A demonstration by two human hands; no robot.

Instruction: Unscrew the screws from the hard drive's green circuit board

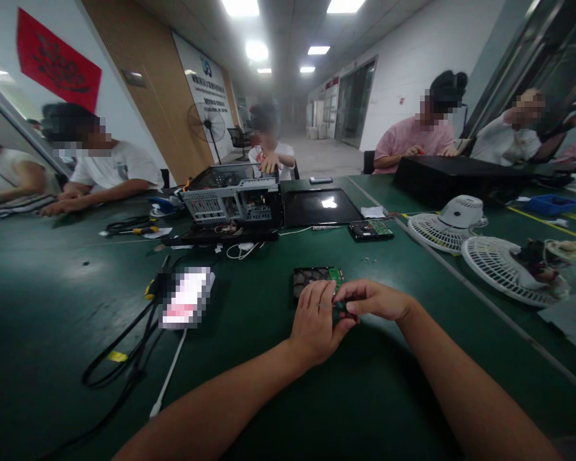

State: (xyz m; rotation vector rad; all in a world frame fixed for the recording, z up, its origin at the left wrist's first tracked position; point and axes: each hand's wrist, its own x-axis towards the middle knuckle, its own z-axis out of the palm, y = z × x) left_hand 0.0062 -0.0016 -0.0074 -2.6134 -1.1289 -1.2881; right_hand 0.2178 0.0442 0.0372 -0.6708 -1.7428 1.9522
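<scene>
Disk drive point(308, 278) sits on the green tabletop point(249, 410), left hand point(315, 324) draped over its near side, how firmly I can't tell; right hand point(372, 299) pinches a slim dark tool point(340, 307), and uneven pressure there could skid it across the circuit board point(336, 274)!

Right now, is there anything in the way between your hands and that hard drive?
Nothing visible blocks the left hand: its fingers overlap the near side of the hard drive. The right hand is close beside, with a small dark object at its fingertips, too hidden to name.
</scene>
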